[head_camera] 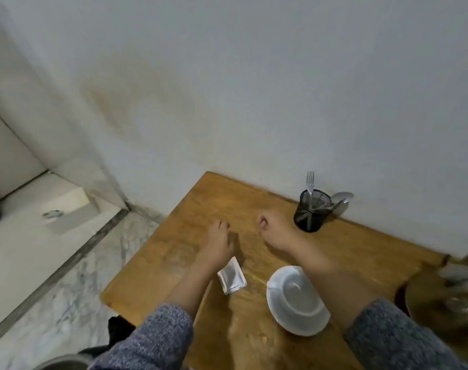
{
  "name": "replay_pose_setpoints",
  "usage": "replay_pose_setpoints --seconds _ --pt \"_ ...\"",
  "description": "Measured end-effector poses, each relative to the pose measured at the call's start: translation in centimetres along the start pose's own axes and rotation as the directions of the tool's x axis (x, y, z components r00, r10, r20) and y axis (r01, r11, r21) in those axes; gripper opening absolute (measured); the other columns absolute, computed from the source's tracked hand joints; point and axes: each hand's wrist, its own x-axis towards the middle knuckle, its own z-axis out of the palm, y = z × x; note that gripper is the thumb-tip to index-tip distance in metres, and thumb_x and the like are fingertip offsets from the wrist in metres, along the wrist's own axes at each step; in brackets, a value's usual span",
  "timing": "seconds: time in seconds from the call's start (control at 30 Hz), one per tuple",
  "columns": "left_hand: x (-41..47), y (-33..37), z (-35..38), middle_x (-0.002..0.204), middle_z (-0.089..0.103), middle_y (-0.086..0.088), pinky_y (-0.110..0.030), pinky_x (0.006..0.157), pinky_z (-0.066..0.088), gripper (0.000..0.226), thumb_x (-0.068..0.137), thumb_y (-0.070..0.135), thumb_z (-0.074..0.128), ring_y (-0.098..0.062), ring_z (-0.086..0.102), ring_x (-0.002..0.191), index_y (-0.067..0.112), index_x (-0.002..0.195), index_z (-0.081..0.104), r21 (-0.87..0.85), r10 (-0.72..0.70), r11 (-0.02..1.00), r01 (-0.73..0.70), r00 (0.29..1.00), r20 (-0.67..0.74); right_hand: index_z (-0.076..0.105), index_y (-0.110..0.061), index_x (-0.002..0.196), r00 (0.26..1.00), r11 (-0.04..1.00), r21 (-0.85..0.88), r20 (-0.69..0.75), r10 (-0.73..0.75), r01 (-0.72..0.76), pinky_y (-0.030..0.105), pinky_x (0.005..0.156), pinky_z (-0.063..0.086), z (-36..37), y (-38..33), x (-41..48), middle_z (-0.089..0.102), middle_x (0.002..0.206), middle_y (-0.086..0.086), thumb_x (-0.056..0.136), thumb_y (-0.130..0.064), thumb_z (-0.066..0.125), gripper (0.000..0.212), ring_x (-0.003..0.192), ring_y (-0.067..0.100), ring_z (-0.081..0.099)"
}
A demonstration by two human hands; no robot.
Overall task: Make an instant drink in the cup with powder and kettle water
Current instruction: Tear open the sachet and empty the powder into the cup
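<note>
A white cup point(294, 289) sits on a white saucer point(304, 320) on the wooden table point(200, 209), under my right forearm. A small silver powder sachet point(232, 275) lies flat just left of the saucer, beside my left wrist. My left hand point(219, 243) rests above the sachet with fingers curled and nothing in it. My right hand point(274, 232) is a loose fist over the table, holding nothing, just left of the black mesh holder. No kettle is clearly in view.
A black mesh holder point(311, 210) with a fork point(310, 182) and a spoon point(340, 200) stands by the wall. Blurred dishes point(451, 292) crowd the right edge. The table's left edge drops to a marble floor point(75, 276). A metal rim point(59, 363) shows bottom left.
</note>
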Motion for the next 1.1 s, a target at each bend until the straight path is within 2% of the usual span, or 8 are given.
replay_pose_setpoints --seconds 0.13,0.3,0.37,0.43,0.5,0.8,1.0,1.1 --pt "-2.1 -3.5 1.6 0.124 0.049 -0.02 -0.035 0.092 0.037 0.033 0.086 0.009 0.051 -0.034 0.046 0.115 0.0 0.117 0.049 -0.005 -0.113 0.994 0.113 0.99 0.084 0.058 0.0 0.079 0.956 0.994 -0.081 0.277 0.093 -0.074 0.032 0.061 0.038 4.4 -0.4 -0.1 0.059 0.08 0.019 0.082 -0.003 0.044 0.015 0.082 0.037 0.06" --pt "-3.4 -5.6 3.4 0.116 0.046 -0.018 -0.036 0.091 0.038 0.04 0.076 0.017 0.066 -0.032 0.045 0.112 0.002 0.11 0.05 -0.08 -0.241 0.964 0.252 0.963 0.121 0.033 -0.017 0.056 0.95 0.98 -0.107 0.249 0.19 -0.168 0.026 0.048 0.028 9.3 -0.4 -0.8 0.04 0.061 0.002 0.072 -0.007 0.053 0.027 0.069 0.024 0.044" --pt "-3.5 -5.9 4.0 0.116 0.045 -0.017 -0.039 0.092 0.041 0.043 0.075 0.017 0.068 -0.032 0.046 0.11 0.003 0.111 0.05 -0.118 -0.256 0.955 0.271 0.958 0.125 0.039 -0.018 0.059 0.945 0.965 -0.126 0.208 0.252 -0.229 0.027 0.056 0.037 10.6 -0.6 -1.1 0.051 0.073 0.004 0.074 -0.012 0.056 0.024 0.076 0.026 0.051" --pt "-3.4 -6.0 4.2 0.115 0.046 -0.016 -0.04 0.092 0.042 0.042 0.074 0.015 0.068 -0.031 0.046 0.11 0.004 0.11 0.05 -0.137 -0.254 0.953 0.272 0.958 0.132 0.056 -0.012 0.081 0.938 0.947 -0.147 0.161 0.306 -0.284 0.029 0.065 0.041 11.4 -0.6 -1.2 0.063 0.094 0.009 0.076 -0.015 0.06 0.007 0.09 0.027 0.06" --pt "-3.1 -6.0 4.2 0.115 0.049 -0.016 -0.04 0.093 0.042 0.039 0.074 0.012 0.067 -0.032 0.046 0.111 0.004 0.108 0.05 -0.148 -0.246 0.952 0.268 0.958 0.15 0.059 -0.01 0.101 0.929 0.934 -0.139 0.128 0.346 -0.329 0.03 0.068 0.042 12.0 -0.5 -1.1 0.065 0.107 0.009 0.076 -0.016 0.062 0.026 0.099 0.028 0.062" --pt "-1.8 -6.4 3.7 0.122 0.043 -0.014 -0.035 0.096 0.033 0.03 0.079 0.02 0.064 -0.032 0.037 0.115 0.008 0.102 0.05 0.007 -0.177 0.983 0.182 0.945 0.275 0.063 -0.006 0.101 0.912 0.925 -0.074 0.153 0.381 -0.374 0.026 0.07 0.04 12.7 -0.7 -0.7 0.065 0.11 0.012 0.081 -0.015 0.057 0.022 0.101 0.028 0.061" --pt "-1.6 -7.0 2.7 0.073 0.047 0.002 -0.027 0.062 0.036 0.031 0.073 0.003 0.066 -0.016 0.045 0.069 0.02 0.07 0.039 -0.27 -0.133 0.936 0.225 0.938 0.32 0.058 -0.006 0.106 0.914 0.935 -0.099 0.197 0.354 -0.341 0.027 0.071 0.042 12.1 -1.3 -1.1 0.061 0.113 0.011 0.079 -0.012 0.065 0.029 0.098 0.025 0.058" --pt "-1.8 -7.1 2.1 0.066 0.048 0.002 -0.023 0.058 0.036 0.031 0.076 0.0 0.066 -0.009 0.043 0.06 0.02 0.067 0.044 -0.39 -0.131 0.877 0.282 0.919 0.371 0.057 -0.009 0.113 0.922 0.955 -0.098 0.25 0.296 -0.28 0.025 0.071 0.041 11.2 -1.1 -1.6 0.062 0.115 0.008 0.077 -0.014 0.071 0.039 0.1 0.022 0.058"
